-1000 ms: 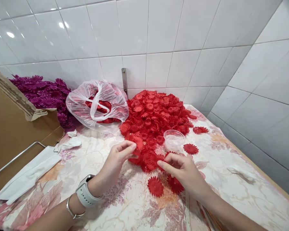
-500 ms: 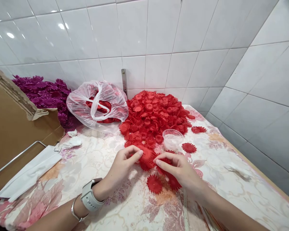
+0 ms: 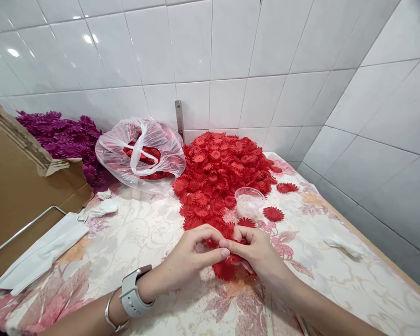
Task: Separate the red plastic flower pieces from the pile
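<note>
My left hand (image 3: 192, 249), with a watch (image 3: 136, 291) and a bangle on its wrist, is closed in a pinch. My right hand (image 3: 261, 254) is closed too, its thumb tip meeting the left fingertips. Between them they grip a red fabric flower (image 3: 235, 257), mostly covered by the fingers. Below the hands, another red petal piece (image 3: 224, 270) rests on the cloth. A large heap of red fabric flowers (image 3: 224, 161) rises just beyond. Near the right hand stands a clear plastic cup (image 3: 249, 203) with whitish contents, and a loose red flower (image 3: 273, 214) lies beside it.
A tied plastic bag (image 3: 121, 161) of red pieces sits left of the heap, before purple fabric flowers (image 3: 66, 135). A cardboard box (image 3: 17, 186) blocks the left side. White tiled walls (image 3: 231, 42) close off the back and right. The table has a floral cloth (image 3: 133, 242).
My hands have come together and slightly lower, fingertips now meeting. The flower between them, plainly visible earlier, is now mostly hidden. The view has shifted slightly.
</note>
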Action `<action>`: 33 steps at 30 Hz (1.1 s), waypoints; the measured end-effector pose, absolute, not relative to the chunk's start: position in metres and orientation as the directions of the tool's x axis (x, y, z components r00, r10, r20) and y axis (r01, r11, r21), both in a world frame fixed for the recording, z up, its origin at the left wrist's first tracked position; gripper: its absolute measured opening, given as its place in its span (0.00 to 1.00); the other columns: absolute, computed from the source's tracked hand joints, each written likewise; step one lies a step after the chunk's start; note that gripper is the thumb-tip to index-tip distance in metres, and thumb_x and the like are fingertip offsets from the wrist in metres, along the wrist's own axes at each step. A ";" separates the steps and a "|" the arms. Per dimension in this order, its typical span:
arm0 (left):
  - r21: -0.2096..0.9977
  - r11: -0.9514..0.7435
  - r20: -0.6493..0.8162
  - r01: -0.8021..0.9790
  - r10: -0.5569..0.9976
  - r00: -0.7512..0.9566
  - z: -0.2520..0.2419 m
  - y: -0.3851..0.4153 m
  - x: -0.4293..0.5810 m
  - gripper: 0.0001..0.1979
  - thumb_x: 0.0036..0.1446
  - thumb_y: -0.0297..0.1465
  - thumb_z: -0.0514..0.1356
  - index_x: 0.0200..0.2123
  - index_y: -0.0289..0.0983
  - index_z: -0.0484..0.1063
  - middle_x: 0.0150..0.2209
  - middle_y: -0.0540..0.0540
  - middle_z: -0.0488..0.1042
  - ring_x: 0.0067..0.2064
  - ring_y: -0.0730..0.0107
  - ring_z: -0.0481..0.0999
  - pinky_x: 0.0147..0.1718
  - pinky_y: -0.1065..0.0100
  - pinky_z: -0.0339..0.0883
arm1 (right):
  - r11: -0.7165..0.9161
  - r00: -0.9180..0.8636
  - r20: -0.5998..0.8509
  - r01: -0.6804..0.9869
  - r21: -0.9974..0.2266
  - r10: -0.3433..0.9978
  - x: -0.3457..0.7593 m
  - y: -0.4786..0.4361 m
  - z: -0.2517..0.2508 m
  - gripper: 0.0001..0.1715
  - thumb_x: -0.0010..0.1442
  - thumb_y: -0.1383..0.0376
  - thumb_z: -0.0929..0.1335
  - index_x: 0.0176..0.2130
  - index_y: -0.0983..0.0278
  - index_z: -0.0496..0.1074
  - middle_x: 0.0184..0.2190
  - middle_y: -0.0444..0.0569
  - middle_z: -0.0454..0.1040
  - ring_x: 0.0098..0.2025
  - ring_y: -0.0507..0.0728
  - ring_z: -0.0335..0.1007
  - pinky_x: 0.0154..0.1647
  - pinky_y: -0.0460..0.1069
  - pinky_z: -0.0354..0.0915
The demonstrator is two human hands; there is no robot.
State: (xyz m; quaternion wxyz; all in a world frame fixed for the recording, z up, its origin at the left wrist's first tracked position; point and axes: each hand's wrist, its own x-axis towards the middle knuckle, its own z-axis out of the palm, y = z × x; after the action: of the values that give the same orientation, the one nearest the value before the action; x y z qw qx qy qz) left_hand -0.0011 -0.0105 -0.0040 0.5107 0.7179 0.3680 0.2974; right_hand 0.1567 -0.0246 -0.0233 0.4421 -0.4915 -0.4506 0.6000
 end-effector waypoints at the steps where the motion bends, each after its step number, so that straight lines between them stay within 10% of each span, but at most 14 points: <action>1: 0.955 -0.212 0.062 0.207 0.826 0.561 -0.004 -0.010 -0.001 0.04 0.52 0.31 0.59 0.28 0.36 0.71 0.32 0.49 0.70 0.36 0.71 0.68 0.37 0.71 0.60 | -0.192 -0.140 -0.179 -0.083 -0.978 0.974 0.156 -0.024 -0.023 0.28 0.41 0.52 0.73 0.16 0.63 0.53 0.10 0.33 0.53 0.13 0.43 0.46 0.14 0.41 0.42; 8: 0.909 -0.314 0.153 0.273 0.862 0.483 0.000 -0.003 -0.006 0.09 0.52 0.29 0.58 0.21 0.36 0.66 0.34 0.48 0.68 0.37 0.70 0.68 0.37 0.69 0.60 | -0.111 -0.237 -0.092 -0.067 -0.992 0.967 0.159 -0.023 -0.020 0.19 0.48 0.52 0.69 0.26 0.65 0.65 0.17 0.38 0.63 0.17 0.46 0.57 0.18 0.43 0.54; 13: 0.746 -0.413 0.468 0.523 0.883 0.029 0.006 0.030 -0.036 0.08 0.54 0.29 0.54 0.23 0.37 0.62 0.33 0.48 0.69 0.36 0.69 0.68 0.34 0.68 0.60 | 0.142 0.009 0.146 0.181 -0.973 0.989 0.178 -0.019 -0.017 0.13 0.54 0.55 0.66 0.31 0.63 0.67 0.23 0.44 0.69 0.24 0.52 0.66 0.25 0.47 0.63; 18: 0.535 -0.543 0.459 0.647 0.830 0.317 0.001 0.052 -0.056 0.05 0.49 0.30 0.61 0.25 0.37 0.66 0.36 0.48 0.69 0.40 0.66 0.68 0.39 0.65 0.61 | 0.500 -0.251 0.451 0.617 -0.607 0.857 0.182 -0.017 -0.024 0.14 0.59 0.62 0.61 0.43 0.62 0.70 0.49 0.55 0.69 0.51 0.63 0.64 0.49 0.59 0.62; 33: 0.240 -0.586 0.569 0.774 0.731 0.377 -0.016 0.051 -0.053 0.08 0.55 0.26 0.51 0.25 0.38 0.65 0.33 0.46 0.70 0.38 0.64 0.70 0.38 0.63 0.65 | 0.715 -0.418 0.630 0.612 -0.337 0.654 0.179 -0.018 -0.027 0.10 0.60 0.71 0.59 0.33 0.63 0.68 0.33 0.52 0.73 0.37 0.57 0.70 0.38 0.53 0.68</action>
State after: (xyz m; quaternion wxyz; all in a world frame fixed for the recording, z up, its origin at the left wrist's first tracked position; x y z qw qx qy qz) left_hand -0.0525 0.0514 -0.0163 -0.0332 0.8290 0.4539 0.3251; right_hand 0.1792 -0.0177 -0.0274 0.3866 -0.3762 -0.8416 0.0276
